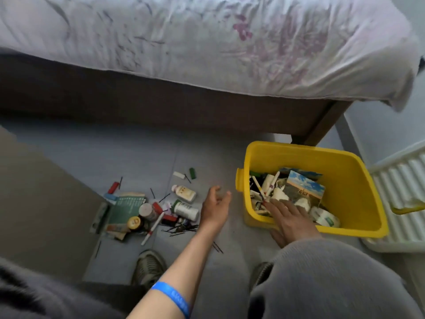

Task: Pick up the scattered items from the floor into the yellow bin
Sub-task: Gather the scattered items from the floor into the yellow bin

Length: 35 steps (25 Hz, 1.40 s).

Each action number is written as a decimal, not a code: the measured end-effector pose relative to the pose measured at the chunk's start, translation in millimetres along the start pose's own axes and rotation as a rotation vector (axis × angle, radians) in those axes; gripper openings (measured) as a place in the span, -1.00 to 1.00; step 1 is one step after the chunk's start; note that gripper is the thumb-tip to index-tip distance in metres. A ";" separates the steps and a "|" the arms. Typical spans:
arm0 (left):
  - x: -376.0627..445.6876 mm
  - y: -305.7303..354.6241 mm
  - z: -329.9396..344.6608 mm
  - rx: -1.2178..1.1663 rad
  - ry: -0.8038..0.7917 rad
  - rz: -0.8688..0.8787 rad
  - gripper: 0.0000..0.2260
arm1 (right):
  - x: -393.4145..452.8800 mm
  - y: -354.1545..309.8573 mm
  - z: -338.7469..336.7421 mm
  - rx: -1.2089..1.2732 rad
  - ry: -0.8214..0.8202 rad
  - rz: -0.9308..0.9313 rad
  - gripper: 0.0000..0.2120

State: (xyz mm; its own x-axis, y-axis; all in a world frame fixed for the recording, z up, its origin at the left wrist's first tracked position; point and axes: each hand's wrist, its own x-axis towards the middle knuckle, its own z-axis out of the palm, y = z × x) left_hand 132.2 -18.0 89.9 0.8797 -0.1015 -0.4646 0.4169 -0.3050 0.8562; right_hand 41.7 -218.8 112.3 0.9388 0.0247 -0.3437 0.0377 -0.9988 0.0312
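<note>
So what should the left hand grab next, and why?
Probably the nearest white bottle: the left hand hangs empty right beside it, while the right hand rests on the yellow bin rim.

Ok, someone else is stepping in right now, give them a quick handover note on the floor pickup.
Left hand: open, empty, hovering over the floor between pile and bin.
Right hand: open, fingers resting over the near rim of the yellow bin.
Done: bin already holds several items.
Left: two white bottles, a white pen, a green booklet, hairpins and small bits on the floor.
</note>
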 end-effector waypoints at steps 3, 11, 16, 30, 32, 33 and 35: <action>-9.8 -21.6 -54.2 0.025 0.108 -0.033 -0.72 | -7.0 -39.7 -27.4 -0.059 0.183 -0.179 -0.44; 7.4 -89.2 -106.5 0.238 0.252 -0.113 -0.85 | 52.7 -81.5 -18.8 0.064 0.237 -0.425 -0.65; 61.6 -114.8 -98.7 0.668 0.116 0.166 -0.54 | 145.5 -137.6 17.0 0.135 0.220 -0.408 -0.54; 58.4 -111.9 -103.0 0.224 0.234 0.056 -0.73 | 158.3 -159.8 12.2 0.783 0.331 0.068 -0.69; 48.9 -75.8 -78.3 -0.039 0.152 0.063 -0.72 | 110.3 -121.8 -14.9 0.969 0.592 0.192 -0.71; 41.5 -55.4 -64.1 -0.098 0.097 0.103 -0.71 | 86.6 -102.5 -26.5 1.016 0.703 0.253 -0.72; 29.0 -8.7 -26.1 -0.117 0.009 0.203 -0.66 | 42.9 -61.4 -47.3 1.019 0.919 0.376 -0.75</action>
State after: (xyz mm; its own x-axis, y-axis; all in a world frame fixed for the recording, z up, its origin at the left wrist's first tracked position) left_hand 160.0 6.4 74.8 0.9501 -0.1415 -0.2782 0.2541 -0.1669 0.9527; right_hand 95.9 -154.4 140.0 0.7373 -0.6204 0.2674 -0.1491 -0.5356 -0.8312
